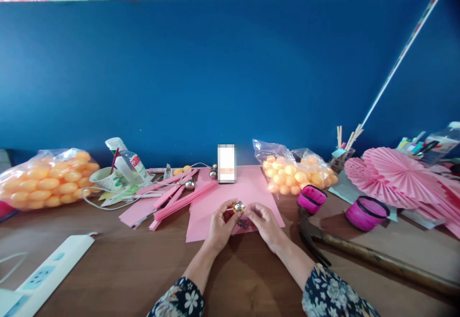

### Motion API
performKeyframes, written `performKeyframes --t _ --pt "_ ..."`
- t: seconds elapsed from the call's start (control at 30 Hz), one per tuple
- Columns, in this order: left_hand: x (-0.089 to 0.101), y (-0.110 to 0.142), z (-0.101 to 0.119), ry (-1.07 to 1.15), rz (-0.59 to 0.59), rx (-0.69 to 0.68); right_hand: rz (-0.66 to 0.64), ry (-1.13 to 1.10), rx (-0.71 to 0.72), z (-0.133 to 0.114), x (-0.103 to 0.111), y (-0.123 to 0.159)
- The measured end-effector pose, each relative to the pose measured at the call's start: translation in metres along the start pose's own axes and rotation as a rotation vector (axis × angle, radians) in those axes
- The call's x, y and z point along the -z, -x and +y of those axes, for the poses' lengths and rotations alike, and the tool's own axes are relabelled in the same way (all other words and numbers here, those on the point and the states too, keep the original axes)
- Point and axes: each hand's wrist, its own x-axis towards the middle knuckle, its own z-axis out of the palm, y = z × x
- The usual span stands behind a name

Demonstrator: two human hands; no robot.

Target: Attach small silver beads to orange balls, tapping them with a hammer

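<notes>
Above the pink paper sheet [208, 218], a shiny metallic ball [238, 206] with an orange-gold tint is pinched in the fingers of my left hand [220, 225]. From the other side, the closed thumb and fingertips of my right hand [265, 222] meet the ball's right edge. A small dark piece [243, 223] shows just below the ball, too small to make out. Behind the hands a phone [227, 164] with a blurred screen stands on the paper. More silver balls [190, 184] lie to the left of it.
Folded pink paper strips [185, 206] lie left of the sheet. Bags of orange balls [53, 180] stand left and right [287, 175]. Rightward are a hammer [373, 254], magenta rings [367, 213] and pink paper fans [398, 175]. A power strip [50, 271] sits front left, a bottle [127, 161] behind.
</notes>
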Motion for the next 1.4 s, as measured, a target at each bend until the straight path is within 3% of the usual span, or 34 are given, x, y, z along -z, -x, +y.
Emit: performKeyframes --t 1.4 --pt "0.0017 -0.0003 -0.0015 0.017 0.031 0.019 -0.026 -0.024 -0.048 0.0042 0.0003 0.0005"
